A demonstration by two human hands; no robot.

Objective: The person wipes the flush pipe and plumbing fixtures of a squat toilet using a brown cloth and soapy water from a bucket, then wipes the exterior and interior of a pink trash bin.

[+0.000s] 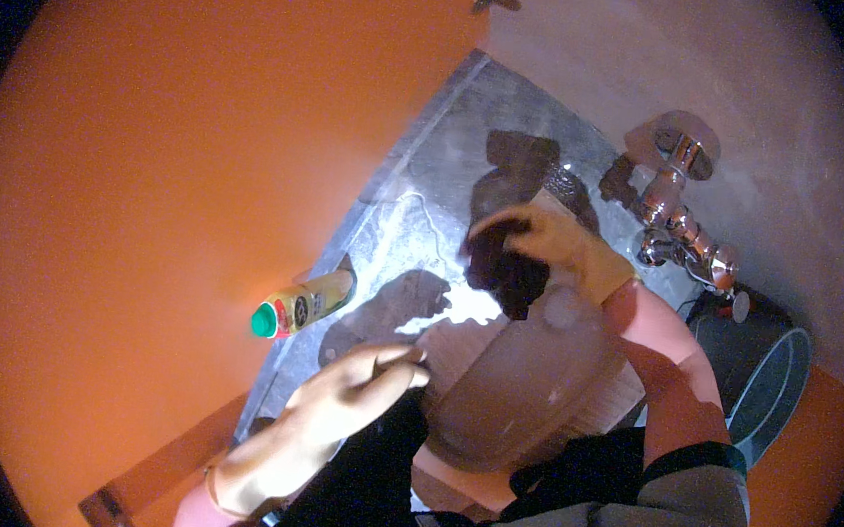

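Observation:
My left hand (362,382), in a pale rubber glove, is above the lower left edge of a grey stone slab (526,107); its fingers are slightly curled and nothing shows between them. My right hand (552,241), in an orange-lit rubber glove, reaches over the slab with its fingers bent around or over a dark item (507,275) that I cannot identify; deep shadow hides the grip. Below it lies a broad brownish tub or basin (523,393), its outline dim. A yellowish bottle with a green cap (264,320) stands at the slab's left edge.
A chrome tap fitting (685,226) is on the wall at the right. Under it stands a dark bucket (748,360). An orange wall (199,139) rises along the left side, and a pale brownish wall (768,90) meets it at the top.

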